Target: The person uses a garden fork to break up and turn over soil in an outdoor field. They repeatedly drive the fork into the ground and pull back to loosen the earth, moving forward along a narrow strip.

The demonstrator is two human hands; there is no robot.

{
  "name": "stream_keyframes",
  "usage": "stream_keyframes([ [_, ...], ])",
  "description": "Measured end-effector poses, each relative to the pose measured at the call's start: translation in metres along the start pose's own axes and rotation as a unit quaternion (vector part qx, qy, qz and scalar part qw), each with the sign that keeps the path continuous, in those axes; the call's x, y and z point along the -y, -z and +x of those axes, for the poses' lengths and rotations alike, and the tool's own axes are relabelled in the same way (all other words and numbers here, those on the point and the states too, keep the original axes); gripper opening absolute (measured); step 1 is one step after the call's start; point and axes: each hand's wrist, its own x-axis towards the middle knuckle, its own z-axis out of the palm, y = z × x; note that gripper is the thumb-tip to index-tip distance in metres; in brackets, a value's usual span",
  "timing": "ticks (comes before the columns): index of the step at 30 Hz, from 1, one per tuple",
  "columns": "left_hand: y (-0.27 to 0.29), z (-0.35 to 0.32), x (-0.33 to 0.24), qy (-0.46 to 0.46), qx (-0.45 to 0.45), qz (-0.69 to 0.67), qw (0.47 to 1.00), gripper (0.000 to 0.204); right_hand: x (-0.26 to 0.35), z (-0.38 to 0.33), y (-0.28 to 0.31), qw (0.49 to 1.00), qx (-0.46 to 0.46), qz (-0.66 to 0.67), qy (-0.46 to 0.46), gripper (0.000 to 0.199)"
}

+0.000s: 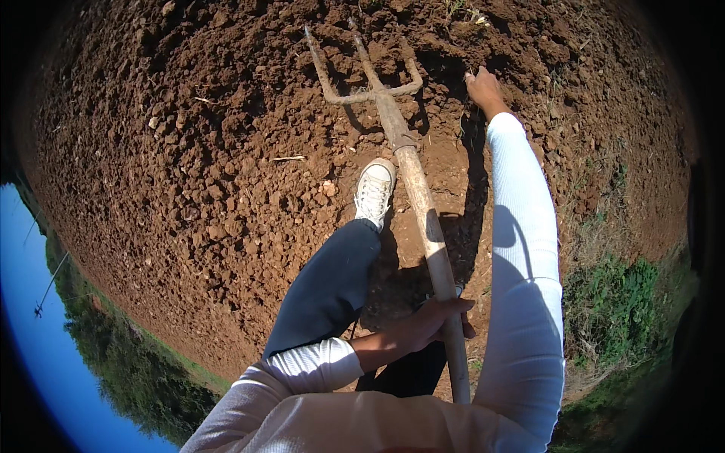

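Note:
A long-handled digging fork (415, 177) with three soil-caked prongs slants across the middle, its prongs at the far end over the dug earth. My left hand (436, 320) is wrapped round the lower part of its wooden shaft, close to my body. Stretched far forward, my right hand (485, 89) is down at the soil, right of the prongs. Its fingers are curled together at the edge of a dark hollow, and whatever they grip is too small to make out.
Broken reddish-brown soil (226, 151) in clods spreads all around. My white shoe (374, 192) stands on it, left of the shaft. Green weeds (623, 302) grow at the right, and trees (124, 362) line the lower left.

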Motion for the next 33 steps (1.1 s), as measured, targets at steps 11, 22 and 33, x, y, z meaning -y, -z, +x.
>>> stream_keyframes([
  [11,-0.002,0.007,0.003,-0.004,-0.031,0.003,1.0,0.031,-0.009,-0.027,0.012,0.992,-0.105,0.036,0.066,0.028],
  [22,-0.006,-0.001,-0.005,0.014,-0.08,0.02,0.996,0.024,0.08,0.018,0.007,0.993,-0.005,0.113,0.045,0.052],
  [33,0.002,0.0,-0.001,0.016,-0.019,0.05,0.998,0.03,0.013,-0.043,-0.013,0.967,-0.091,0.239,-0.012,0.065],
])
